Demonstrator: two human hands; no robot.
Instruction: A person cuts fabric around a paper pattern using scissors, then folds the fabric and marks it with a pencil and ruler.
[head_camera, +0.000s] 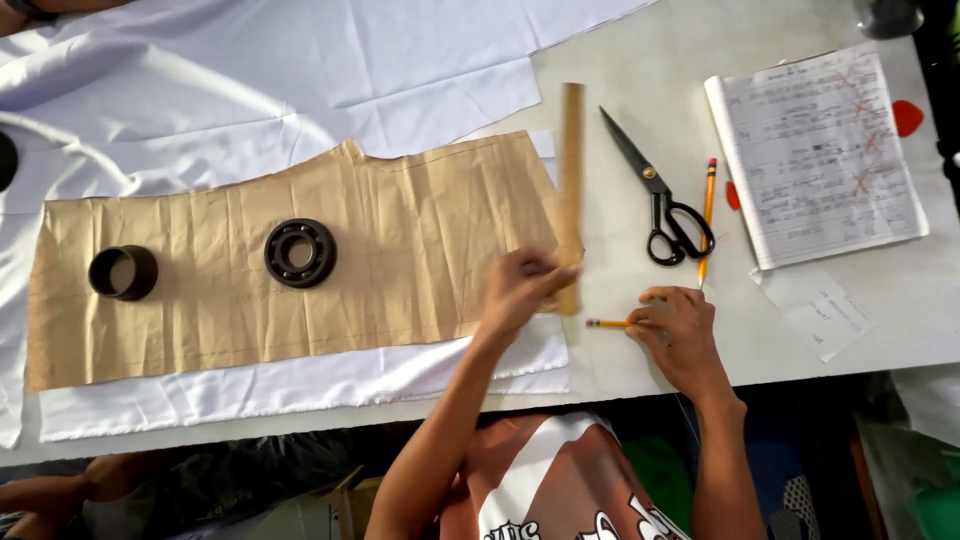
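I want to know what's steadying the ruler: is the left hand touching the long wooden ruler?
Touching. The head view shows the left hand with its fingers pressed over the lower end of the long wooden ruler, hiding part of it.

Ruler (571, 190) right of paper pattern (300, 260); scissors (655, 195) between ruler and notebook (820, 155).

Bystanders on the cutting table

Black-handled scissors (660, 205) lay right of centre, an orange pencil (707, 220) just beside them; an open written notebook (820, 155) sat at upper right with a paper slip (818, 310) below it. At left, a black bearing ring (300, 253) and a dark cylinder (123, 272) rested on the brown paper
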